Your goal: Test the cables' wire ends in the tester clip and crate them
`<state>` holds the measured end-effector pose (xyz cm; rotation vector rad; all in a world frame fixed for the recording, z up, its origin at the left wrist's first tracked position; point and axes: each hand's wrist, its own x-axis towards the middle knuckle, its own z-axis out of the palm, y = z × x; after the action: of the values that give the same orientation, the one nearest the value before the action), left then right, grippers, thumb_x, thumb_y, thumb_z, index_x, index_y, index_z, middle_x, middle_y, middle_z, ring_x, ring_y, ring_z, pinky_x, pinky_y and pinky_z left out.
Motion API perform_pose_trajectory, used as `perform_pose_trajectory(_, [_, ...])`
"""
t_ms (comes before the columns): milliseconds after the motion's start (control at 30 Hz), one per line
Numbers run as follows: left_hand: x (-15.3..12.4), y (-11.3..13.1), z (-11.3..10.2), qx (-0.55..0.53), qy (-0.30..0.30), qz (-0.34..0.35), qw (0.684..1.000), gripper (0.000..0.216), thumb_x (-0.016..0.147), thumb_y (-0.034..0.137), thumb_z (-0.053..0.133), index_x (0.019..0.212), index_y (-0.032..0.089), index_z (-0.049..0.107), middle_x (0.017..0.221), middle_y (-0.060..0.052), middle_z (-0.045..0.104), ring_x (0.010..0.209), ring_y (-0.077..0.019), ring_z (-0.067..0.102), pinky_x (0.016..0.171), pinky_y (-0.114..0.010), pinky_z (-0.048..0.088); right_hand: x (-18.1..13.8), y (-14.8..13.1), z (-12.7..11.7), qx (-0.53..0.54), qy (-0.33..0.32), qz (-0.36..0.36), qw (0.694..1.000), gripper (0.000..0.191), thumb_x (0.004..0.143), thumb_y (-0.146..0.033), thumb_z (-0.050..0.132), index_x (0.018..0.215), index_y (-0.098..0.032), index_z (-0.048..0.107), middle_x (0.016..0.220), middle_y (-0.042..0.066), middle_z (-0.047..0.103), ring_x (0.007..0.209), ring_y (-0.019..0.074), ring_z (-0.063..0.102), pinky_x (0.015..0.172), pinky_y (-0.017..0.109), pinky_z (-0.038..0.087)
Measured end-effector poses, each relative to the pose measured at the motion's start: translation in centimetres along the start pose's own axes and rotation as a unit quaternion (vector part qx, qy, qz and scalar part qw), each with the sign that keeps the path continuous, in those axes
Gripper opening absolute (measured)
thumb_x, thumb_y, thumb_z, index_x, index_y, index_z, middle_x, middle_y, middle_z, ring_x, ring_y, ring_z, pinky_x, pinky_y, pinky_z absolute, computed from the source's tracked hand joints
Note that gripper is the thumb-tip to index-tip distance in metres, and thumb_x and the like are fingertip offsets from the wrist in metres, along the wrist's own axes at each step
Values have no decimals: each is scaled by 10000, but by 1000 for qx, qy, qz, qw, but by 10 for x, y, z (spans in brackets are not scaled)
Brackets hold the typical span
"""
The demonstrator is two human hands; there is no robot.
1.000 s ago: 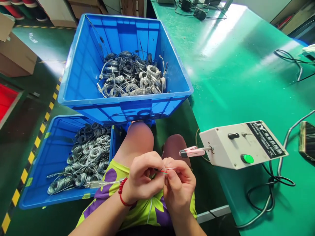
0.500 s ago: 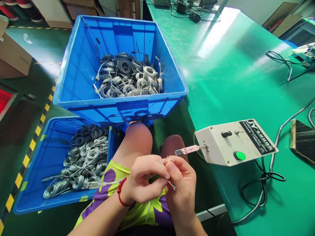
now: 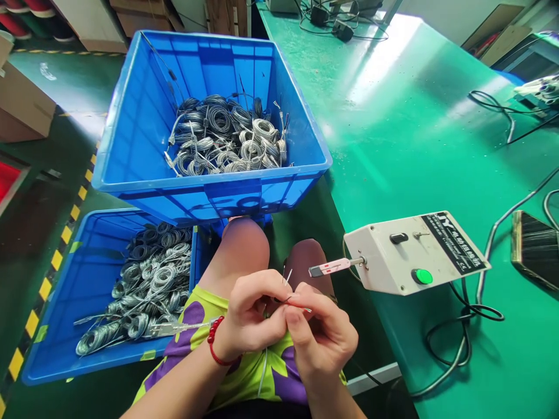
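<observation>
My left hand [image 3: 257, 314], with a red bead bracelet at the wrist, pinches the thin wire ends [image 3: 287, 276] of a cable above my lap. Fingertips of my right hand [image 3: 323, 331] meet the left ones and pinch the same fine wires; a white one and a dark one stick out, while the rest are hidden by the fingers. A clear cable [image 3: 262, 375] hangs below the hands over my shorts. By my left wrist lies a cable end with a metal USB plug [image 3: 161, 329].
A white machine box [image 3: 406, 256] with a green button and a clamp-tipped spindle [image 3: 329, 267] sits at the edge of the green table [image 3: 384, 169]. Coiled cables fill parts of an upper blue crate [image 3: 209, 185] and a lower blue crate [image 3: 65, 326]. A brush [image 3: 535, 250] lies at right.
My right hand has turned and its fingers have shifted along the wires. A white wire now points up between the hands, and the coloured wires below are no longer visible.
</observation>
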<state>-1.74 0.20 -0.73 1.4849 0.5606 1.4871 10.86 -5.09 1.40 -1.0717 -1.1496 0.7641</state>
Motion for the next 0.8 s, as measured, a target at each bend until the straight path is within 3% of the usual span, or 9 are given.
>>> perform_pose_trajectory(300, [1, 3, -1, 13, 11, -21, 1000, 74, 1097, 281, 732, 1060, 217, 740, 812, -28, 707, 641, -138, 580, 586, -236, 474, -1, 7, 3, 32, 21, 40, 998, 248, 1039, -240, 840, 1215, -381, 944, 693, 8, 754, 517, 158, 533, 474, 302, 416])
perform_pose_trajectory(500, [0, 2, -1, 20, 17, -34, 999, 50, 1072, 259, 751, 1060, 210, 743, 819, -34, 717, 638, -140, 576, 594, -249, 469, 2, 8, 6, 45, 44, 58, 996, 130, 1028, -352, 875, 1114, -342, 971, 661, 35, 742, 547, 188, 568, 487, 319, 451])
perform_pose_trajectory(667, [0, 3, 0, 20, 20, -48, 998, 79, 1086, 285, 751, 1050, 215, 744, 808, -28, 711, 626, -135, 582, 588, -243, 476, 1, 12, 6, 77, 56, 73, 993, 120, 1006, -328, 903, 1099, -372, 965, 664, -5, 718, 500, 144, 490, 510, 312, 446])
perform_pose_trajectory(800, [2, 5, 0, 18, 28, -56, 998, 58, 1082, 259, 758, 1048, 212, 762, 785, -23, 726, 601, -124, 593, 570, -222, 488, 1, 16, 8, 77, 58, 66, 993, 115, 1001, -359, 910, 1100, -370, 968, 674, 7, 736, 574, 180, 580, 559, 328, 491])
